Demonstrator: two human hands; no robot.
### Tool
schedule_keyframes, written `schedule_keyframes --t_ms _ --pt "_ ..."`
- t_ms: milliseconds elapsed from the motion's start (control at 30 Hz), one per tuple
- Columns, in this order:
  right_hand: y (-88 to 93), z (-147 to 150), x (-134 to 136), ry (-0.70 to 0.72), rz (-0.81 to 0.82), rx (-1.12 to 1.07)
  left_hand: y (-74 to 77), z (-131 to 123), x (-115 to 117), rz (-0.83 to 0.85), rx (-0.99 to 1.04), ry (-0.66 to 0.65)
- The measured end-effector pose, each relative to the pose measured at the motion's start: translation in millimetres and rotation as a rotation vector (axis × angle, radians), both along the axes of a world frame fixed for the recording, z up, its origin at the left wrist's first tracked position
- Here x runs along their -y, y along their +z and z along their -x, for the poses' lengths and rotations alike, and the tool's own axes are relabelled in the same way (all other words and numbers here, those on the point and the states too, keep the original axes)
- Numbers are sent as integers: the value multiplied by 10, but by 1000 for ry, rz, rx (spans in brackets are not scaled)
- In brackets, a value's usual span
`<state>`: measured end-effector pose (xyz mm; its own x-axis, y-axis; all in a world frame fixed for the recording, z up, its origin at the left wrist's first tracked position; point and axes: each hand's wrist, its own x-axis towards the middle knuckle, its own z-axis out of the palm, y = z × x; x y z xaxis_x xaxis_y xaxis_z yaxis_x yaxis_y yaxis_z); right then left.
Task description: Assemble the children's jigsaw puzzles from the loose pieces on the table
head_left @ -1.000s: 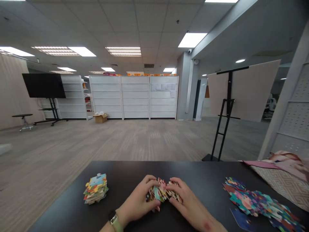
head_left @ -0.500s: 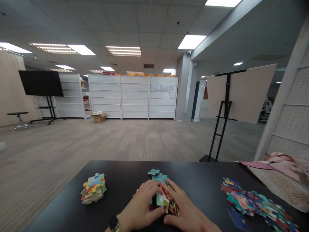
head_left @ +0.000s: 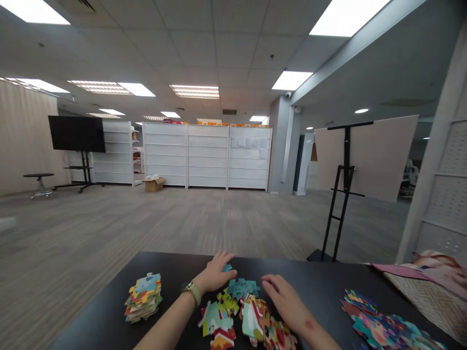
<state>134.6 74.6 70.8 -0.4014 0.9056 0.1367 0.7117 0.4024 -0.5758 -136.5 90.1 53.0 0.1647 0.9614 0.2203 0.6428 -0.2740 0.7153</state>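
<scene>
Colourful jigsaw pieces (head_left: 241, 311) lie spread out on the black table (head_left: 171, 272) in front of me. My left hand (head_left: 217, 273), with a watch on its wrist, reaches to the far side of the spread and lies flat with fingers apart, touching a teal piece (head_left: 228, 268). To the right of the spread, my right hand (head_left: 282, 297) lies palm down, fingers stretched, beside the teal cluster (head_left: 243, 288). Neither hand grips anything.
A neat stack of puzzle pieces (head_left: 144, 296) stands at the table's left. A loose heap of pieces (head_left: 383, 325) lies at the right, near a patterned cloth (head_left: 430, 282). Beyond the table are carpeted floor, an easel stand (head_left: 341, 194), white shelving and a screen on a stand.
The bundle of pieces that both hands held together now lies spread on the table. My left hand has moved forward to the far edge of the spread; both hands have opened.
</scene>
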Motion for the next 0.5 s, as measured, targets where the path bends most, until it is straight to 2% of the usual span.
schedule_keyframes --t_ms 100,267,400,500 --pt "148 237 -255 -10 97 101 -31 31 -76 61 -77 -52" --pt "224 747 -530 -48 337 225 -68 165 83 45 -199 -74" --pt "250 1046 -576 -55 508 228 -55 259 312 38 -257 -12" --pt "252 1136 -519 -32 509 127 -46 305 466 47 -271 30"
